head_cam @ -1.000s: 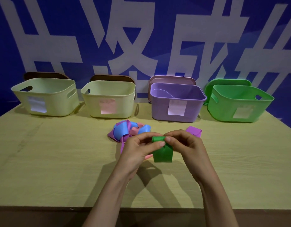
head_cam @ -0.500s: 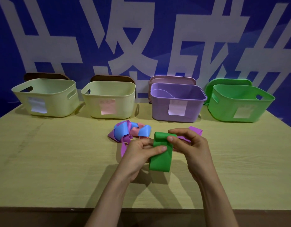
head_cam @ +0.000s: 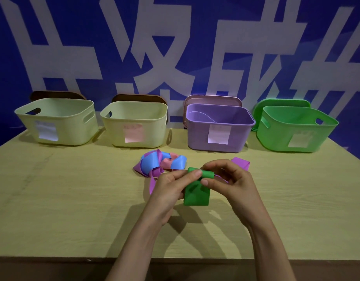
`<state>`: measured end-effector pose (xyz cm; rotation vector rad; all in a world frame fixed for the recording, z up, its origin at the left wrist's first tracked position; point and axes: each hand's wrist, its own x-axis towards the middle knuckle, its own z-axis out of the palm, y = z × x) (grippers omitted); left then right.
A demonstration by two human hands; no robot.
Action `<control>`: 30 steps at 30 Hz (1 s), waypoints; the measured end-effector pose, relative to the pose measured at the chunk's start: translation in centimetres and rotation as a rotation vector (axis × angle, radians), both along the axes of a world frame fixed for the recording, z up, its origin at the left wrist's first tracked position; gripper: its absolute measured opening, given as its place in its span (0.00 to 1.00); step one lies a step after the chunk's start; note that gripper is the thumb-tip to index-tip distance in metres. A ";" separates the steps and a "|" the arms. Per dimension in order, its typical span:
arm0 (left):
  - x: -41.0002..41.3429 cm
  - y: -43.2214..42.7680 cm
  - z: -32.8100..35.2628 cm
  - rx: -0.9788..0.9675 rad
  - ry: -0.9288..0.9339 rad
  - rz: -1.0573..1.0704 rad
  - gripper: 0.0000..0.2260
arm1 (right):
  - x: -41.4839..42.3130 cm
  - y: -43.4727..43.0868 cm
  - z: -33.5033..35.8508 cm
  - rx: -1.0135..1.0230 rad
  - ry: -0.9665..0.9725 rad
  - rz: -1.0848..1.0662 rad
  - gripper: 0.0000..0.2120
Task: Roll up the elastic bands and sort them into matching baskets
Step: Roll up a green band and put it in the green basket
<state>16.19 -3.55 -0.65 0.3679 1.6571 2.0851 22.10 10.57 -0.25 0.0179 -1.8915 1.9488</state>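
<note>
Green elastic band (head_cam: 196, 196), flat strip, partly rolled. It is held at the middle of the wooden table (head_cam: 63, 199), dead ahead of the person. The rolled end is uppermost and the loose tail hangs toward 6 o'clock; whether the tail touches the table top cannot be told.

Left hand (head_cam: 171, 191): narrow, thumb and fingertips pinching the 9 o'clock end of the roll.
Right hand (head_cam: 231, 183): narrow, thumb and forefinger pinching the 3 o'clock end.

Handling, as judged: light, soft and limp, smooth-faced and springy. The coil is likely to unwind if released. It is best gripped at both ends of the roll, with a thumb laid over the outer turn. The tail offers no firm purchase.

Heap of bands (head_cam: 154, 163): blue, pink and purple, tangled and unrolled, at 11 o'clock just beyond the left hand.
Purple band (head_cam: 240, 162): folded, at 1 o'clock, partly hidden behind the right hand.

Far row, each item paper-labelled on its front:
- first cream basket (head_cam: 59, 122), at 10 o'clock
- second cream basket (head_cam: 134, 126), at 11 o'clock
- purple basket (head_cam: 217, 130), at 12 to 1 o'clock
- green basket (head_cam: 296, 132), at 2 o'clock, the likely home for the item in hand

A lid is propped behind each basket. The blue wall carries large white characters.
</note>
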 end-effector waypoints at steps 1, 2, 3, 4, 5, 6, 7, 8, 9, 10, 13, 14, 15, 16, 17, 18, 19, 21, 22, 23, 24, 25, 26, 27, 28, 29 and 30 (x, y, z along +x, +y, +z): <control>0.0 0.0 0.0 0.015 0.001 -0.002 0.13 | 0.1 0.0 0.0 -0.015 -0.014 -0.007 0.13; 0.1 -0.1 0.1 0.029 0.002 0.001 0.11 | 0.1 0.0 -0.1 -0.021 -0.034 -0.024 0.13; 0.1 -0.1 0.1 0.041 0.001 0.006 0.10 | 0.1 0.0 -0.2 -0.009 -0.059 -0.043 0.13; 0.1 -0.1 0.1 0.050 0.001 0.010 0.09 | 0.1 -0.1 -0.2 0.021 -0.087 -0.054 0.13; 0.1 0.0 0.1 0.058 0.000 0.013 0.10 | 0.0 -0.1 -0.2 0.056 -0.110 -0.054 0.13; 0.1 0.0 0.0 0.064 0.001 0.013 0.11 | 0.0 -0.2 -0.2 0.078 -0.124 -0.051 0.12; 0.2 0.0 0.0 0.065 0.004 0.010 0.13 | 0.0 -0.3 -0.3 0.085 -0.130 -0.057 0.11; 0.2 0.0 -0.1 0.059 0.011 0.003 0.14 | -0.1 -0.3 -0.3 0.084 -0.130 -0.071 0.09; 0.2 0.1 -0.1 0.053 0.015 -0.007 0.15 | -0.2 -0.3 -0.3 0.081 -0.126 -0.088 0.06; 0.2 0.1 -0.1 0.047 0.015 -0.017 0.15 | -0.2 -0.2 -0.3 0.072 -0.120 -0.099 0.04; -0.1 0.1 -0.1 0.038 0.002 -0.014 0.10 | -0.1 0.0 -0.5 0.028 -0.104 -0.113 0.06; -0.1 0.0 -0.1 0.039 -0.004 -0.008 0.09 | 0.0 0.1 -0.5 0.008 -0.095 -0.111 0.06; -0.2 -0.1 -0.2 0.041 -0.006 -0.008 0.08 | 0.0 0.1 -0.5 -0.015 -0.085 -0.103 0.07; -0.2 -0.1 -0.2 0.043 -0.002 -0.013 0.09 | 0.1 0.1 -0.5 -0.028 -0.076 -0.099 0.09; -0.2 -0.2 -0.3 0.044 0.003 -0.022 0.10 | 0.1 0.1 -0.4 -0.023 -0.065 -0.097 0.11; -0.2 -0.2 -0.3 0.047 0.003 -0.033 0.12 | 0.1 0.2 -0.4 -0.005 -0.054 -0.100 0.12; -0.2 -0.2 -0.3 0.058 -0.005 -0.040 0.14 | 0.1 0.1 -0.4 0.008 -0.040 -0.104 0.14; -0.2 -0.1 -0.1 0.089 -0.033 -0.036 0.16 | 0.0 0.0 -0.4 0.021 -0.010 -0.118 0.15; -0.2 0.0 -0.1 0.101 -0.039 -0.028 0.15 | 0.0 0.0 -0.5 0.034 0.003 -0.126 0.16; -0.2 0.1 -0.1 0.106 -0.038 -0.019 0.14 | 0.0 0.0 -0.5 0.048 0.015 -0.129 0.16; -0.1 0.2 -0.1 0.109 -0.035 -0.013 0.12 | -0.1 -0.1 -0.6 0.057 0.024 -0.129 0.16; -0.1 0.3 -0.2 0.114 -0.034 -0.010 0.10 | 0.0 -0.1 -0.6 0.062 0.023 -0.124 0.16; 0.0 0.3 -0.3 0.123 -0.037 -0.009 0.09 | 0.0 -0.1 -0.5 0.063 0.018 -0.115 0.16; 0.0 0.4 -0.3 0.134 -0.039 -0.005 0.08 | 0.1 0.0 -0.5 0.057 0.007 -0.101 0.15; 0.1 0.4 -0.4 0.148 -0.041 0.001 0.08 | 0.1 0.0 -0.4 0.040 -0.005 -0.082 0.14; 0.1 0.4 -0.4 0.162 -0.039 0.009 0.08 | 0.2 0.0 -0.4 0.015 -0.018 -0.066 0.12; 0.2 0.5 -0.4 0.174 -0.033 0.015 0.08 | 0.2 0.0 -0.4 -0.008 -0.033 -0.066 0.10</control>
